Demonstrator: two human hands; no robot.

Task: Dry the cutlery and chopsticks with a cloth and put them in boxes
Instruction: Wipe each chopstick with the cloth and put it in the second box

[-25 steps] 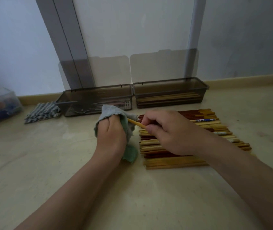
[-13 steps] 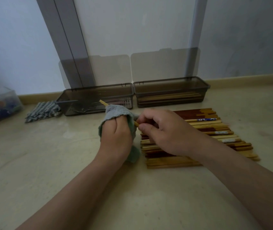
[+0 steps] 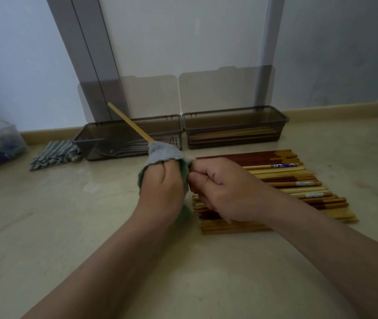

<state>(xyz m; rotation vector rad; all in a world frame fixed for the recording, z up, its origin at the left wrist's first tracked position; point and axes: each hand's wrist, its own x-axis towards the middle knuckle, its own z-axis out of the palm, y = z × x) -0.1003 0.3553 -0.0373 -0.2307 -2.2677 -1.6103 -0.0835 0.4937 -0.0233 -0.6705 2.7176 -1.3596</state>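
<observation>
Chopstick (image 3: 129,122) is sliding further through the cloth (image 3: 163,154); left hand (image 3: 161,189) squeezing it, right hand (image 3: 222,192) pinching the end, so keep pressure even.

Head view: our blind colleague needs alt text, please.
A left hand grips a cloth around a chopstick, whose far end sticks out, while the right hand pinches its near end. More chopsticks lie on the floor before two open boxes.

Pale chopstick (image 3: 128,122) slanting up-left out of bunched grey-green cloth (image 3: 165,155); chopsticks (image 3: 282,178) rowed flat on floor (image 3: 68,226) before open left box (image 3: 96,143) and right box (image 3: 229,120) at far edge.
</observation>
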